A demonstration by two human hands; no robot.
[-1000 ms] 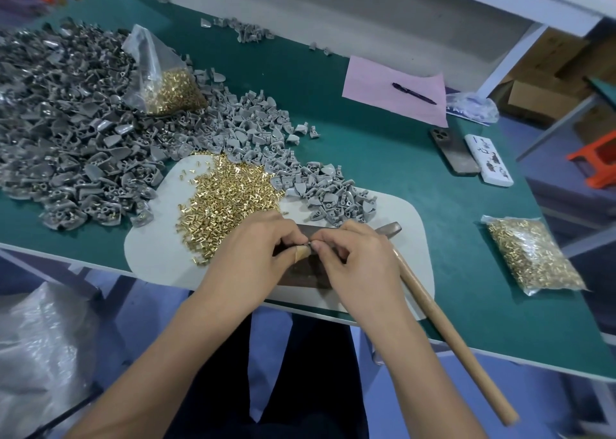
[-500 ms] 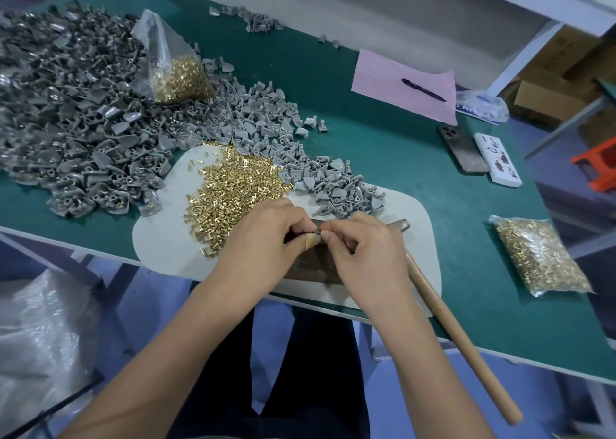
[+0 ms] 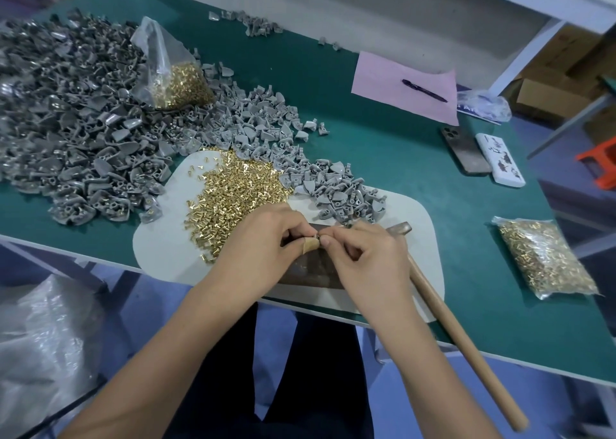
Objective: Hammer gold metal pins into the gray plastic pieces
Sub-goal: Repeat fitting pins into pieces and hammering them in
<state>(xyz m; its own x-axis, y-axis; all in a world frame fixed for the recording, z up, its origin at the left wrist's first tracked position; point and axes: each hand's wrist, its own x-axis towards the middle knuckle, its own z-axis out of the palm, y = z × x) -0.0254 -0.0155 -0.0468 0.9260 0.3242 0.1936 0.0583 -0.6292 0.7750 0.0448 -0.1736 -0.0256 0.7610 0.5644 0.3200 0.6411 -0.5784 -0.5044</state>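
Your arms and clothing, head view.
Both your forearms are bare, no sleeves; tan bandage strip wraps your left thumb; dark trousers below.

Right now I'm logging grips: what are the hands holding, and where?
Both hands pinch one small gray piece between their fingertips; which part, too hidden to tell. The hammer lies unheld.

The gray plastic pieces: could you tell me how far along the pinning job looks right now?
Done: some gray pieces in the big left heap seem to show gold pins, though that is hard to confirm. In hand: the left hand and right hand pinch a small piece together over the dark block; the hammer lies untouched. Left: the pile of loose pins, the smaller gray pile and two bags of pins.
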